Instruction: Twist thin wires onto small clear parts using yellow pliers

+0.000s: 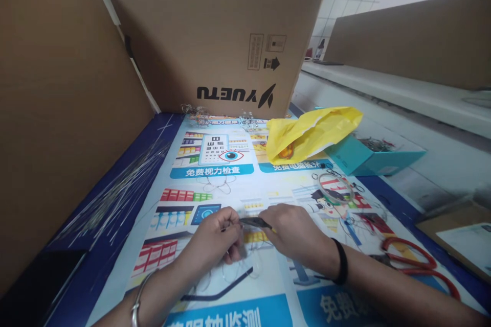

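My right hand [289, 230] is closed round a pair of pliers [255, 222], whose dark jaws point left. At the tip of the jaws, my left hand [223, 235] is closed in a pinch on a thin wire [240, 271]. Faint loops of this wire hang below the fingers, over the printed sheet [230, 189]. Its exact shape is too fine to make out. To the right, red-handled scissors [412, 260] lie beside my right forearm. A coil of wire [335, 187] rests beyond my right hand.
A yellow bag [314, 133] leans by a teal box [378, 156] holding wire pieces. Long thin wires [118, 189] lie at the left. Wire shapes [195, 115] sit before the cardboard panel [215, 41]. A dark flat object [46, 281] is at the lower left.
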A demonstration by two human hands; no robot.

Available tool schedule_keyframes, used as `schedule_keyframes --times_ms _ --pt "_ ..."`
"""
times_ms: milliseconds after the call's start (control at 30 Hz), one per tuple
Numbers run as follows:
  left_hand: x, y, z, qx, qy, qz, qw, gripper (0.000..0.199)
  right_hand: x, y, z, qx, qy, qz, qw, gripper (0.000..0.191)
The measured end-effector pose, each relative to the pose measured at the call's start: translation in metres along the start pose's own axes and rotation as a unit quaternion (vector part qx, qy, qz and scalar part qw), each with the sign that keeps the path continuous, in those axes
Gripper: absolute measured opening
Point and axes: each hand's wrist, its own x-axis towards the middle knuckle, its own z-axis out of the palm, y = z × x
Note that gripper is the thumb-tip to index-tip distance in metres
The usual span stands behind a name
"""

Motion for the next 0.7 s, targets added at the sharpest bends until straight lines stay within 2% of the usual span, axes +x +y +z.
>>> schedule_keyframes --times_ms 367,700 --pt "-0.0015 0.0049 0.0005 0.008 0.004 -0.011 1.000 0.003 0.0000 -0.0028 0.0033 0.027 0.015 0.003 1.000 0.015" --pt "0.0005 0.0069 0.0008 0.016 0.004 -0.029 0.999 0.008 0.0007 -0.0044 0.0045 0.054 0.016 0.002 0.998 0.013"
